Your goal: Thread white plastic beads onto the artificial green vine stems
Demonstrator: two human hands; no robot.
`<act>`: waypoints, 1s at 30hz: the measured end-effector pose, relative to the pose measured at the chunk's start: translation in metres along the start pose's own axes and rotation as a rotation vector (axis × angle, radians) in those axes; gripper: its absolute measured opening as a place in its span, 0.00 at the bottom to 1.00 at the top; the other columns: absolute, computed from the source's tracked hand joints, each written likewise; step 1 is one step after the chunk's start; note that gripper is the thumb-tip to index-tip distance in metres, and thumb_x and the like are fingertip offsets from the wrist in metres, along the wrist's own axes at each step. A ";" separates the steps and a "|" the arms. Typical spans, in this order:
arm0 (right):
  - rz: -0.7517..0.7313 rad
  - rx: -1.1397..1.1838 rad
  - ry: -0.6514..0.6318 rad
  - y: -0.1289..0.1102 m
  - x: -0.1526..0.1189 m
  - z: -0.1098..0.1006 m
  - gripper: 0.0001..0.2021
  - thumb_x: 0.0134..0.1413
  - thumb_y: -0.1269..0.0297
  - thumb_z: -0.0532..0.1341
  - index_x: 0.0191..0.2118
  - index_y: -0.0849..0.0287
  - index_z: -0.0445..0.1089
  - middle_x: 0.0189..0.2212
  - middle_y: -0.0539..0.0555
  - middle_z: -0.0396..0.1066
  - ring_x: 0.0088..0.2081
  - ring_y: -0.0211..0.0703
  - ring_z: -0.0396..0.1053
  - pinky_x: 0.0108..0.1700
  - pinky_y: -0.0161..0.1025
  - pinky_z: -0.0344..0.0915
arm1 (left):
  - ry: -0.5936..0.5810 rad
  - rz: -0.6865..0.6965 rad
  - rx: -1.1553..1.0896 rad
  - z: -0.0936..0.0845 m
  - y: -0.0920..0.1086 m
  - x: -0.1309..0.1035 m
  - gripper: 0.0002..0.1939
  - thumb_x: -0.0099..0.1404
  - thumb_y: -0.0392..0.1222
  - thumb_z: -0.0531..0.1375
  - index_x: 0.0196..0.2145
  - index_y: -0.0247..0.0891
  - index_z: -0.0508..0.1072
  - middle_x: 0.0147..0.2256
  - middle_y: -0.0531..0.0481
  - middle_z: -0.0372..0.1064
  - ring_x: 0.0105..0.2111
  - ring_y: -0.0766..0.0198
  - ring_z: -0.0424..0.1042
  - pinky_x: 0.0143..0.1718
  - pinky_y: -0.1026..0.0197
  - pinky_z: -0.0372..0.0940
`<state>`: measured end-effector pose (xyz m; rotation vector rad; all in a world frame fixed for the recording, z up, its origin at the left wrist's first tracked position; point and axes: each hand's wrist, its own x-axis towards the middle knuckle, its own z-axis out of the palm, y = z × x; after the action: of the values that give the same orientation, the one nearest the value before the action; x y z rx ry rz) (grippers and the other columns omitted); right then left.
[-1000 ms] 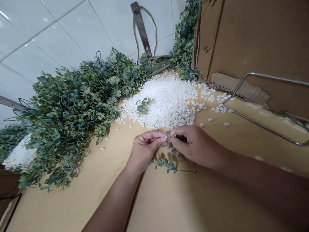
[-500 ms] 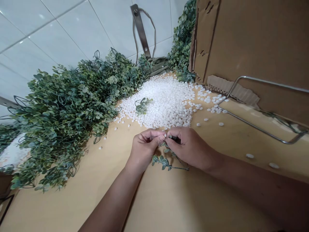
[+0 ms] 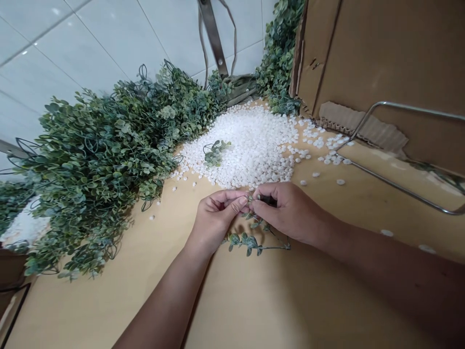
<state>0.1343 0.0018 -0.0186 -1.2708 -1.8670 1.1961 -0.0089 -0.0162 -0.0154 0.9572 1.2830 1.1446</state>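
Observation:
In front of a heap of small white plastic discs point(image 3: 250, 145), my two hands meet at the fingertips above the table. My left hand point(image 3: 218, 213) is closed in a pinch of thumb and forefinger; a small white piece showed there a moment ago and is now mostly hidden. My right hand point(image 3: 290, 211) is closed on an artificial leaf sprig point(image 3: 245, 242), its tip at the left fingertips. The sprig's leafy stem hangs below both hands, bent back to the left. A loose leafy piece point(image 3: 216, 153) lies on the heap.
Bunched artificial greenery point(image 3: 105, 160) fills the left of the tabletop point(image 3: 247, 300), against a tiled wall. More greenery point(image 3: 278, 63) stands at the back. A cardboard box point(image 3: 392, 58) is at the right, with a bent metal wire frame point(image 3: 403, 186) before it. Scattered discs point(image 3: 340, 182) lie nearby.
The sprig's tip and the left fingertips have come closer together, and the white piece shows less. The whole view has shifted slightly, with the camera tilting down.

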 end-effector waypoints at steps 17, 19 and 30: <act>-0.082 0.053 0.108 0.002 -0.002 0.010 0.11 0.46 0.72 0.53 0.16 0.60 0.58 0.13 0.45 0.53 0.19 0.31 0.50 0.21 0.31 0.48 | 0.006 0.046 -0.011 0.001 -0.004 0.002 0.07 0.43 0.38 0.68 0.22 0.34 0.76 0.20 0.52 0.72 0.21 0.72 0.67 0.26 0.69 0.63; -0.105 0.081 0.125 0.002 -0.001 0.011 0.12 0.46 0.72 0.53 0.15 0.60 0.55 0.13 0.44 0.51 0.19 0.30 0.49 0.21 0.31 0.47 | 0.012 0.056 -0.015 0.001 -0.004 0.001 0.07 0.43 0.38 0.68 0.22 0.34 0.76 0.20 0.52 0.72 0.21 0.72 0.67 0.27 0.69 0.64; -0.112 0.153 0.065 0.004 0.002 0.008 0.09 0.46 0.74 0.52 0.19 0.61 0.60 0.16 0.46 0.57 0.21 0.32 0.53 0.23 0.31 0.51 | 0.008 -0.013 -0.038 -0.001 -0.002 0.000 0.07 0.45 0.37 0.68 0.26 0.36 0.78 0.19 0.52 0.72 0.22 0.72 0.68 0.26 0.71 0.62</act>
<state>0.1286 0.0013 -0.0258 -1.0945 -1.7405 1.1995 -0.0096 -0.0168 -0.0174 0.9161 1.2681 1.1592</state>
